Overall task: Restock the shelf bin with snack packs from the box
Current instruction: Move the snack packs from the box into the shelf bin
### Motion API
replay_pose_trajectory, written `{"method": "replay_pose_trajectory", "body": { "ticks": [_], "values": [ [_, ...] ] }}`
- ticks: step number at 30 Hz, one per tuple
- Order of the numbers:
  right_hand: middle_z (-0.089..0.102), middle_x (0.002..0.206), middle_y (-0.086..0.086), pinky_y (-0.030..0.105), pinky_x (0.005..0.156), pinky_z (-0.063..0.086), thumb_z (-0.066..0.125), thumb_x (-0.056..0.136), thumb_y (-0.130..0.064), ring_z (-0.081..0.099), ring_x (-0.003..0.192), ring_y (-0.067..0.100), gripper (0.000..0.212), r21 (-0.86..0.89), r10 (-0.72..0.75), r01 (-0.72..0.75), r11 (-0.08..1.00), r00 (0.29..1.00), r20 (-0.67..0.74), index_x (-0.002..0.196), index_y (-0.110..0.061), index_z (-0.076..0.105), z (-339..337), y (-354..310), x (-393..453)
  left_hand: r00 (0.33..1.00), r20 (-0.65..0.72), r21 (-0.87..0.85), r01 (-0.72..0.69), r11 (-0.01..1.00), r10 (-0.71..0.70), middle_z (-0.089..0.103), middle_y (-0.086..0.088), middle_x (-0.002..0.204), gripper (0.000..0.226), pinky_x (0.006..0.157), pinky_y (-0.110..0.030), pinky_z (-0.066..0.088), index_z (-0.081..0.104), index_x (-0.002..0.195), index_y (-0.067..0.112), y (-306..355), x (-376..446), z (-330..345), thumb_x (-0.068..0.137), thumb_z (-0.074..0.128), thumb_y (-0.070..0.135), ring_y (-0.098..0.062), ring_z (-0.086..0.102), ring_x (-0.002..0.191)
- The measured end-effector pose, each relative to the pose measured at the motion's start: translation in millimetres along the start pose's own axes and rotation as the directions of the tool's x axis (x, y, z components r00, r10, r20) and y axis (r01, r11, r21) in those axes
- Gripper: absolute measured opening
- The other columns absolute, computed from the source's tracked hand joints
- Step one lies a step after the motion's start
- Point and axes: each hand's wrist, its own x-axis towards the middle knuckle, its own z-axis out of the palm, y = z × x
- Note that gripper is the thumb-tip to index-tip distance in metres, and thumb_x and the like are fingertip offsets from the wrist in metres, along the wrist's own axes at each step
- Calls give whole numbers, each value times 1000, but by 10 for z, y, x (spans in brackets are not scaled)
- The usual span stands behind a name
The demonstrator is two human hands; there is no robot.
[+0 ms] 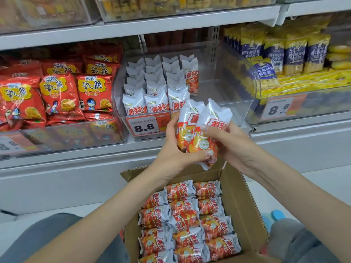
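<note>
The box (pixel 241 205) is sitting below the shelf, holding rows of packs. The bin (pixel 224 88) is standing partly filled, its right side bare. Both hands, left hand (pixel 171 150) and right hand (pixel 226 141), are gripping two packs (pixel 199 128) upright before the bin; next they likely need setting into that gap.

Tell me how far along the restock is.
Partly done: the clear bin has rows of packs filling its left side; its right side is bare. In hand: left hand and right hand together grip a few packs above the box. Left: the box still holds many packs.
</note>
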Motion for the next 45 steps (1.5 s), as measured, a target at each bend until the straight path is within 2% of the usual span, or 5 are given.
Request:
{"method": "replay_pose_trajectory", "body": {
  "ticks": [7,29,32,38,45],
  "values": [
    [73,100,4,31,70,58,78,63,-21,71,90,20,67,57,-13,12,998,1000,15,125,-15,54,50,90,1,997,80,-20,-20,1000,21,45,15,125,92,76,-11,49,12,135,37,-65,-48,65,75,72,1,13,59,98],
    [74,91,1,27,64,57,83,54,-26,71,81,16,79,-76,-23,28,997,998,64,125,-11,52,73,-60,37,987,26,276,-161,948,160,23,14,148,103,113,-41,29,6,143,45,-30,-17,77,62,62,77,-11,24,139],
    [75,86,1,29,55,57,93,37,-41,73,74,18,95,-103,-90,92,990,996,22,119,-14,53,52,-362,93,937,-6,640,-264,721,349,21,12,147,91,111,-27,19,21,147,23,162,11,-90,74,34,76,-8,16,135],
    [69,98,2,31,64,59,73,80,-20,70,82,15,45,-381,-154,137,914,988,-14,118,-23,50,-97,-1028,730,843,39,996,-76,46,537,48,-8,139,62,106,-43,26,51,130,10,141,307,-680,92,31,55,-30,36,127],
    [69,107,7,37,79,57,82,71,-29,69,93,21,60,-541,36,-89,836,993,-108,121,-20,51,-231,-839,1642,897,49,996,-13,-85,439,51,-9,136,65,108,-52,29,50,132,12,-16,406,-744,90,31,57,-34,45,126]
  ]
}}
